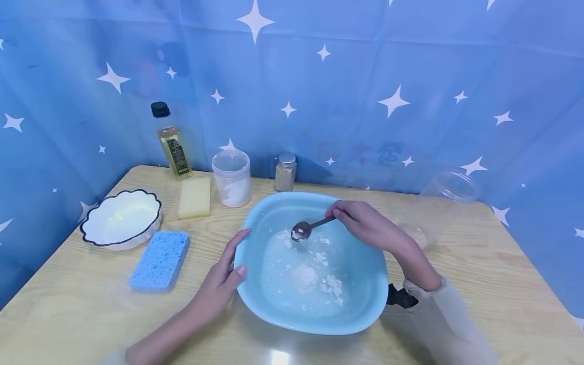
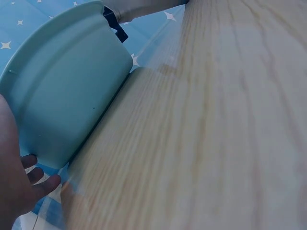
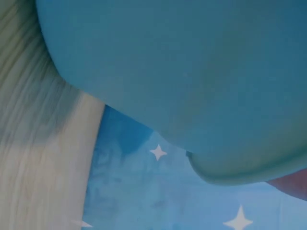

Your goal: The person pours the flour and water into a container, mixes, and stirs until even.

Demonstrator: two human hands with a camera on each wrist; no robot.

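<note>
A light blue basin [image 1: 315, 327] stands on the wooden table with cloudy water and white clumps of powder or paste in it. My left hand [image 1: 223, 279] rests against the basin's left side, thumb and index finger spread along the rim; in the left wrist view its other fingers [image 2: 47, 186] touch or lie near the outer wall. With my right hand [image 1: 365, 223] I pinch the handle of a dark brown spoon [image 1: 302, 231], its bowl low over the water with some white stuff in it. In the right wrist view the basin's wall [image 3: 182, 72] hides most of that hand.
Left of the basin are a blue sponge [image 1: 159, 261], a white scalloped bowl [image 1: 120, 220] and a pale yellow sponge [image 1: 194, 197]. Behind stand an oil bottle [image 1: 175, 147], a tub of white powder [image 1: 231, 177] and a small lidded jar [image 1: 285, 172]. A clear container [image 1: 438, 203] stands at right.
</note>
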